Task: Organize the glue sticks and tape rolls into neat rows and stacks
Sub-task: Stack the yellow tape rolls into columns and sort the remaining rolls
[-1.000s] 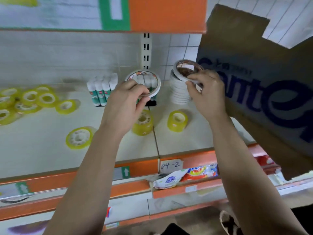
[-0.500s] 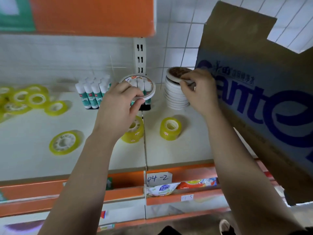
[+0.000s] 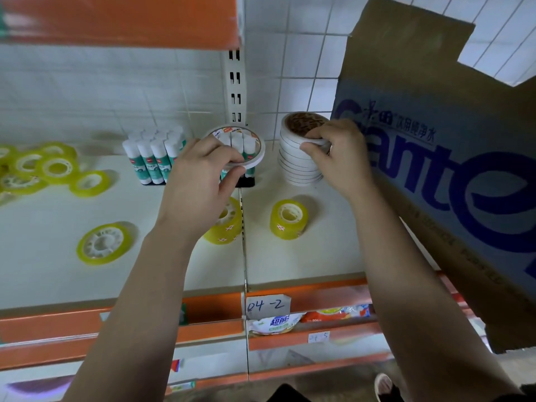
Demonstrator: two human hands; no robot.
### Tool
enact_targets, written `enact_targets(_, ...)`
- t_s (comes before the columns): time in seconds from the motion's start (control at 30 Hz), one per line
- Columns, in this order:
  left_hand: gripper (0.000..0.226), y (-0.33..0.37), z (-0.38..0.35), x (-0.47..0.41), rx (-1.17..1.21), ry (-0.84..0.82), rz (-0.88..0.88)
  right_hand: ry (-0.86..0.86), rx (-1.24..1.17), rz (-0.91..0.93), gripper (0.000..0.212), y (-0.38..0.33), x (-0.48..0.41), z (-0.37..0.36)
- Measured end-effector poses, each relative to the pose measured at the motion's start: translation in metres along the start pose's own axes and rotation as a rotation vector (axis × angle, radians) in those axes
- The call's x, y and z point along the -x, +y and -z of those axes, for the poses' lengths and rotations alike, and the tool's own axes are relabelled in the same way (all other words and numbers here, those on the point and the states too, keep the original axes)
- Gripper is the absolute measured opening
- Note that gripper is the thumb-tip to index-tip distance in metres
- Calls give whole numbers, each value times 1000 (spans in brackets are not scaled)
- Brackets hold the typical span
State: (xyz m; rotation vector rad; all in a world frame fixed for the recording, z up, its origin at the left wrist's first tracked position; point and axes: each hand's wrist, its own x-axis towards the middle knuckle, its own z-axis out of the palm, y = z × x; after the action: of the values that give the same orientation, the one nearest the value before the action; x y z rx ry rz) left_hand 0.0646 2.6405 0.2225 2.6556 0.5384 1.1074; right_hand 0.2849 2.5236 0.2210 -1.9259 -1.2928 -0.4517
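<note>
Landmark: white tape stack (image 3: 298,169), standing on the shelf (image 3: 290,262).

Right hand (image 3: 339,161): the fingers are curled over the stack's top roll (image 3: 290,134) and the thumb is pressed to its near edge. Whether the roll is fully seated cannot be told.

Left hand (image 3: 200,181): a thin white tape ring (image 3: 232,129) is pinched at its near rim between thumb and curled fingers. It is held tilted, just left of the stack.

Glue sticks (image 3: 153,158) are packed upright farther left of the stack; some are seen through the ring.

One yellow roll (image 3: 288,219) is placed in front of the stack. A second yellow roll (image 3: 229,227) is front-left of it, partly hidden by the left hand. A flat yellow roll (image 3: 101,243) and a loose yellow cluster (image 3: 43,166) are well to the stack's left.

A cardboard box (image 3: 435,140) is positioned just right of the stack.
</note>
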Motion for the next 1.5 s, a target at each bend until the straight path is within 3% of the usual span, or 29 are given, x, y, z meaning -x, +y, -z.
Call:
enact_targets(0.43,13,0,1,1,-5,15,-4,-54,19,6,29,0,-1,3)
enact_targets(0.77,20,23,-20,-43,118,-5,-83,136,-30,-15,22,6,27,17)
enact_targets(1.03,19,44,-59,-88,159,-93,-160,54,-48,-80,16,13,62,16)
enact_targets(1.5,25,47,-68,-96,100,-231,-96,-9,-97,-148,16,22,69,12)
